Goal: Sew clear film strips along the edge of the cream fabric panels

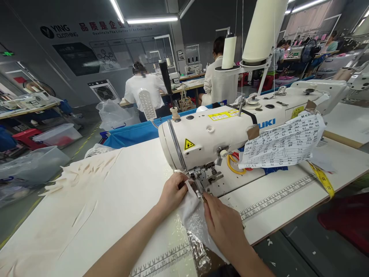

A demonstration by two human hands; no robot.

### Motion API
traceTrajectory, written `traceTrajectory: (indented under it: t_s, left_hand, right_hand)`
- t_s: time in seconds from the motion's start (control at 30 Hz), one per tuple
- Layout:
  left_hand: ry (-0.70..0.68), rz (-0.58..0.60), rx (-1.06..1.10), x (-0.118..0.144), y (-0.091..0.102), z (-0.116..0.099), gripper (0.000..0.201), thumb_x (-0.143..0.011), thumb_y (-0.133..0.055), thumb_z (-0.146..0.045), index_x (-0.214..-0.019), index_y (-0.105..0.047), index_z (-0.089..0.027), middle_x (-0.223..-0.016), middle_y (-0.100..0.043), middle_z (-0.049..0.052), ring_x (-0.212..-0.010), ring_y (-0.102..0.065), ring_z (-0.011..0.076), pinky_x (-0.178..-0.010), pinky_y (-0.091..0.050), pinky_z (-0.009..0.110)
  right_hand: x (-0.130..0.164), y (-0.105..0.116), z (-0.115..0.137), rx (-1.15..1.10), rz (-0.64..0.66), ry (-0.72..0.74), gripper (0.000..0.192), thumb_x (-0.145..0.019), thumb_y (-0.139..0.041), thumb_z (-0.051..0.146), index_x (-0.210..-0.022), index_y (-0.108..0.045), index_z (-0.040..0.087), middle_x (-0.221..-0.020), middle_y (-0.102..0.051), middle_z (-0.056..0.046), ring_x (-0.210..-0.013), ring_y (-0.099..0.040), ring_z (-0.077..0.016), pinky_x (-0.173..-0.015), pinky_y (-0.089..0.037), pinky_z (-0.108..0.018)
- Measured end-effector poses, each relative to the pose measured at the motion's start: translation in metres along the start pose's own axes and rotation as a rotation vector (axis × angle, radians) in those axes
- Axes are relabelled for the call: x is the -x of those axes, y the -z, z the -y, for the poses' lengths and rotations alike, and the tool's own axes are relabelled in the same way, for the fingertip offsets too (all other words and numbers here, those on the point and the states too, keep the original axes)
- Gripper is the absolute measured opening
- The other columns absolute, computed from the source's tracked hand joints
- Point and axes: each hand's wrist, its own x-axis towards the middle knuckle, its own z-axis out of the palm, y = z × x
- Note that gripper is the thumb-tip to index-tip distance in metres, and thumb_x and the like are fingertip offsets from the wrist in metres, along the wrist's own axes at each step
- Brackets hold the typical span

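A white sewing machine (201, 134) stands in front of me, its needle and presser foot area (201, 179) low at its left end. A piece of thin white fabric (194, 215) lies below the foot and hangs toward my lap. Close to the foot, my left hand (174, 192) pinches the fabric's upper edge between thumb and fingers. My right hand (223, 221) is closed at the fabric's right edge, just in front of the foot; a small metallic spot shows at its fingertips, too small to name. The fabric's part under the foot is hidden.
Cream cut fabric pieces (75, 192) spread over the table's left side. Written paper sheets (282, 142) and a yellow tape measure (323, 179) hang at the right. Thread cones (256, 34) rise above the machine. Two co-workers sit beyond, facing away.
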Motion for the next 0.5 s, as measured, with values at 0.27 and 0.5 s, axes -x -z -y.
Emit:
traceTrajectory:
  t_s: [0.27,0.5]
  left_hand:
    - [-0.316,-0.101,-0.138,0.000,-0.001,-0.004,0.014,-0.086,-0.049,-0.008,-0.086,-0.060,-0.017,-0.084,-0.065,0.005,-0.078,-0.058,0.0174,-0.065,-0.051,0.027]
    - [-0.432,0.105,-0.262,0.002,0.012,-0.011,0.026,-0.082,-0.045,-0.003,-0.093,-0.065,-0.013,-0.096,-0.065,0.010,-0.089,-0.056,0.0216,-0.075,-0.055,0.033]
  right_hand:
    - [-0.004,-0.002,0.002,0.043,0.010,-0.015,0.028,-0.096,-0.040,0.014,-0.115,-0.060,0.013,-0.089,-0.075,-0.007,-0.062,-0.071,-0.0189,-0.048,-0.049,-0.028]
    - [0.014,0.009,0.005,0.072,-0.044,-0.007,0.028,-0.096,-0.034,0.014,-0.111,-0.057,0.014,-0.083,-0.075,-0.007,-0.059,-0.072,-0.0192,-0.045,-0.047,-0.026]
